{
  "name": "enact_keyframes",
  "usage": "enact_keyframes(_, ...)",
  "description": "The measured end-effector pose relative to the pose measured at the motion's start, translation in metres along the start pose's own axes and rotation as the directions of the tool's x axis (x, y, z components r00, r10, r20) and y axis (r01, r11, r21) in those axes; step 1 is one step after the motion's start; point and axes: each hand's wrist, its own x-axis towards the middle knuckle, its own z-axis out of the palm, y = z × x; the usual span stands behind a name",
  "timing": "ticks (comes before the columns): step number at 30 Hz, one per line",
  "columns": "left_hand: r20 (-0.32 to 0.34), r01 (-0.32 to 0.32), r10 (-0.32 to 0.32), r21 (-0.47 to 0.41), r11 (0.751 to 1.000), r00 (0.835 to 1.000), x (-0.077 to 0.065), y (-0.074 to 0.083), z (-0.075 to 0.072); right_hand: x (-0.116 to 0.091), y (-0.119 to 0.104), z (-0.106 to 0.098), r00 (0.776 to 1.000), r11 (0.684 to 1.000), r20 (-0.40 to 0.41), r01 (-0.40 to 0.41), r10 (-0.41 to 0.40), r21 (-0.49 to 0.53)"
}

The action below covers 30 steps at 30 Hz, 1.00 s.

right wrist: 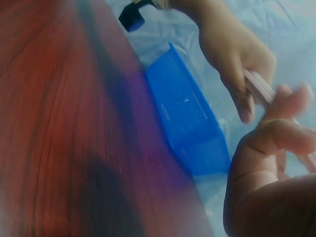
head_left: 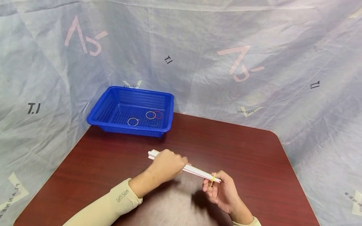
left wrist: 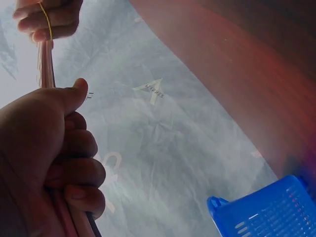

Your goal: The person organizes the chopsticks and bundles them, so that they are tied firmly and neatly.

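One overstretch and the yellow band (head_left: pixel 212 181) hooked on right hand (head_left: pixel 222 192) could ping off sticks (head_left: pixel 197 171) clamped in left hand (head_left: pixel 169 164)

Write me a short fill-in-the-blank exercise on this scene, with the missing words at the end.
The colour of the basket on the table is ____.
The colour of the band at one end of the sticks is ____.
The grip nearer that band is the ____ one.
Missing words: blue; yellow; right.

Matt sticks (head_left: pixel 198 172), smooth plastic basket (head_left: pixel 130 128)
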Motion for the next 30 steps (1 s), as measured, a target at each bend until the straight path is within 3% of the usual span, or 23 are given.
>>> enact_keyframes(6, -0.008, 0.069, -0.069, 0.014, 0.998, 0.998, -0.001, -0.005, -0.001, -0.002, 0.005, -0.008, 0.983, 0.972, 0.147, 0.071, -0.106, 0.223)
enact_keyframes(8, 0.002, 0.092, -0.092, 0.017, 0.996, 0.996, -0.001, -0.008, -0.001, -0.002, 0.007, -0.008, 0.975, 0.960, 0.158, 0.115, -0.159, 0.256)
enact_keyframes(11, 0.015, 0.116, -0.116, 0.009, 0.993, 0.993, 0.000, -0.010, -0.001, 0.001, 0.015, 0.000, 0.963, 0.956, 0.037, 0.260, -0.267, 0.133)
enact_keyframes(13, 0.024, 0.130, -0.130, -0.003, 0.991, 0.991, 0.000, -0.010, -0.001, 0.003, 0.023, 0.010, 0.924, 0.929, -0.099, 0.368, -0.370, -0.039)
enact_keyframes(14, 0.030, 0.138, -0.138, -0.003, 0.990, 0.990, 0.000, -0.010, -0.001, 0.004, 0.027, 0.015, 0.888, 0.901, -0.162, 0.410, -0.430, -0.140)
enact_keyframes(16, 0.045, 0.151, -0.151, -0.004, 0.989, 0.988, 0.000, -0.010, -0.001, 0.008, 0.034, 0.024, 0.786, 0.806, -0.237, 0.482, -0.571, -0.344)
enact_keyframes(17, 0.052, 0.157, -0.156, -0.005, 0.988, 0.986, 0.000, -0.010, -0.002, 0.010, 0.036, 0.027, 0.725, 0.739, -0.239, 0.516, -0.646, -0.433)
enact_keyframes(19, 0.060, 0.172, -0.171, -0.006, 0.985, 0.983, 0.000, -0.010, -0.002, 0.014, 0.041, 0.030, 0.598, 0.568, -0.168, 0.582, -0.784, -0.582)
enact_keyframes(21, 0.060, 0.189, -0.188, -0.007, 0.982, 0.980, 0.000, -0.010, -0.003, 0.017, 0.044, 0.031, 0.477, 0.374, -0.046, 0.624, -0.878, -0.686)
enact_keyframes(23, 0.053, 0.203, -0.202, -0.012, 0.979, 0.978, 0.000, -0.009, -0.003, 0.020, 0.046, 0.030, 0.379, 0.199, 0.081, 0.641, -0.922, -0.741)
enact_keyframes(24, 0.050, 0.206, -0.205, -0.016, 0.978, 0.978, 0.000, -0.009, -0.003, 0.020, 0.047, 0.029, 0.343, 0.127, 0.126, 0.627, -0.931, -0.768)
enact_keyframes(27, 0.042, 0.203, -0.202, -0.029, 0.979, 0.979, -0.001, -0.008, -0.002, 0.022, 0.049, 0.026, 0.254, -0.043, 0.231, 0.580, -0.939, -0.814)
enact_keyframes(28, 0.041, 0.202, -0.200, -0.033, 0.979, 0.979, -0.002, -0.008, -0.001, 0.022, 0.050, 0.025, 0.233, -0.083, 0.261, 0.576, -0.937, -0.813)
enact_keyframes(30, 0.043, 0.202, -0.200, -0.034, 0.979, 0.979, -0.003, -0.008, -0.001, 0.023, 0.052, 0.024, 0.218, -0.132, 0.310, 0.581, -0.925, -0.803)
